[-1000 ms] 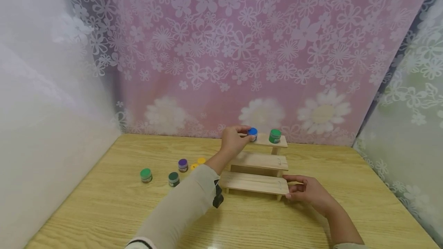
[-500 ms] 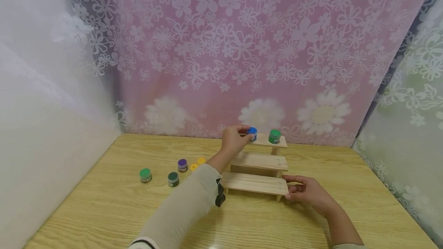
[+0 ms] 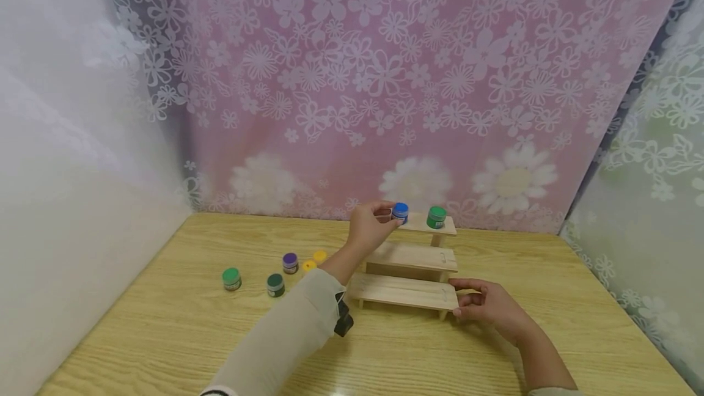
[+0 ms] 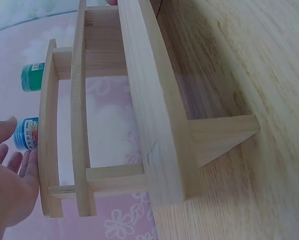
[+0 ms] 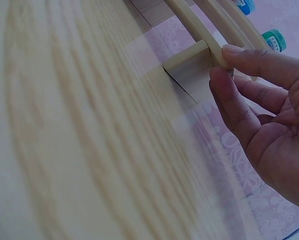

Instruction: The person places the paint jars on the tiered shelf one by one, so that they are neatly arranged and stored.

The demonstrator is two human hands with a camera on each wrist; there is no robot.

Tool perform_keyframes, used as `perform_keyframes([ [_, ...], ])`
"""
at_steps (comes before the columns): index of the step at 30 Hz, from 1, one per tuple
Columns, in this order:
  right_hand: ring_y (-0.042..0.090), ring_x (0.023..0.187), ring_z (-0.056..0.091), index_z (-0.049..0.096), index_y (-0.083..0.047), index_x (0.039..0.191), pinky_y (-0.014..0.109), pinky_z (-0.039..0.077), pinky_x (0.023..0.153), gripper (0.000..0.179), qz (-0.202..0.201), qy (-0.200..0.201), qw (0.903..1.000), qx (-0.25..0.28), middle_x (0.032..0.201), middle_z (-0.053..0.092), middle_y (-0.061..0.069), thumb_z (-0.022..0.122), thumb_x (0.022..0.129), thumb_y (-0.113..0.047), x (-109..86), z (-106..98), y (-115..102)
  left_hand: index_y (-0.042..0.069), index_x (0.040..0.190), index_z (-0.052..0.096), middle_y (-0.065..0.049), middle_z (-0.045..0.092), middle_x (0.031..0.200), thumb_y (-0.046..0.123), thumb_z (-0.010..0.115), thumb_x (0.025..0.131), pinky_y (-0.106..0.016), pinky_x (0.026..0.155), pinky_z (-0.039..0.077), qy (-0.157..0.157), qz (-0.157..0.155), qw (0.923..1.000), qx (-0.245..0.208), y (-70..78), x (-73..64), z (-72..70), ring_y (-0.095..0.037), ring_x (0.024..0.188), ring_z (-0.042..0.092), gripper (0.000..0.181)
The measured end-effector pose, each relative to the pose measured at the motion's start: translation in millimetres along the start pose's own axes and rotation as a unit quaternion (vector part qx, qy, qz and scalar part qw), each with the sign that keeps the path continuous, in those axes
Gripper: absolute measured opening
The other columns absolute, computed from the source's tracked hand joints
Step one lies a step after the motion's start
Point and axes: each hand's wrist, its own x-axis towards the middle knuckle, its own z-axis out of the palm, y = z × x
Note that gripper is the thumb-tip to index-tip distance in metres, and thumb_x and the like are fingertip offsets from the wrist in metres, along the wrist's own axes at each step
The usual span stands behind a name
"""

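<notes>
A three-step wooden display stand (image 3: pixel 407 291) stands on the table. On its top step sits a small blue-lidded paint jar (image 3: pixel 400 213), left of a green-lidded paint jar (image 3: pixel 437 217). My left hand (image 3: pixel 370 228) is right beside the blue jar, its thumb and fingers loosened around the jar's near side. In the left wrist view the blue jar (image 4: pixel 27 133) rests against the top step, thumb tip at its lid edge. My right hand (image 3: pixel 486 307) pinches the right end of the lowest step between thumb and fingers, also plain in the right wrist view.
Left of the stand, on the wood-grain table (image 3: pixel 165 335), are a green-lidded jar (image 3: pixel 231 278), a dark green jar (image 3: pixel 275 285), a purple-lidded jar (image 3: pixel 290 263) and yellow-lidded jars (image 3: pixel 319 256), partly behind the left forearm. A pink floral curtain (image 3: pixel 330 109) hangs behind.
My left hand has eased slightly left, its fingers loosening from the blue jar, which stays on the top step. The right hand keeps its place at the stand.
</notes>
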Motion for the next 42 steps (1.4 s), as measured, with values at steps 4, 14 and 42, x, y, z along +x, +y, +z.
perform_keyframes([
  [4, 0.022, 0.091, 0.065, 0.035, 0.01, 0.145, 0.037, 0.056, 0.08, 0.074, -0.002, 0.003, 1.0, 0.002, 0.1, 0.064, 0.015, 0.076, 0.086, -0.01, 0.4, 0.7, 0.4, 0.009, 0.112, 0.073, -0.009, 0.069, 0.103, 0.01, 0.08, 0.082, -0.025, 0.074, 0.057, -0.004, -0.007, 0.9998, -0.021, 0.9, -3.5, -3.0, -0.018, 0.091, 0.069, 0.031],
  [14, 0.019, 0.089, 0.063, 0.035, 0.011, 0.144, 0.036, 0.056, 0.079, 0.076, 0.001, 0.008, 1.0, 0.0, 0.098, 0.062, 0.014, 0.077, 0.085, -0.011, -0.4, 2.8, -1.6, 0.009, 0.113, 0.073, -0.012, 0.068, 0.108, 0.01, 0.081, 0.081, -0.028, 0.073, 0.057, -0.028, -0.018, 0.9975, -0.062, 2.6, -12.0, -9.6, -0.02, 0.089, 0.068, 0.033],
  [42, 0.017, 0.083, 0.06, 0.036, 0.01, 0.145, 0.035, 0.055, 0.079, 0.075, 0.002, 0.002, 1.0, -0.005, 0.092, 0.06, 0.011, 0.076, 0.086, -0.012, -0.8, 3.2, -3.2, 0.018, 0.115, 0.072, -0.002, 0.062, 0.12, 0.013, 0.08, 0.083, -0.033, 0.088, 0.054, -0.055, 0.003, 0.9949, -0.085, 0.6, -38.0, -41.9, -0.029, 0.111, 0.058, 0.033],
])
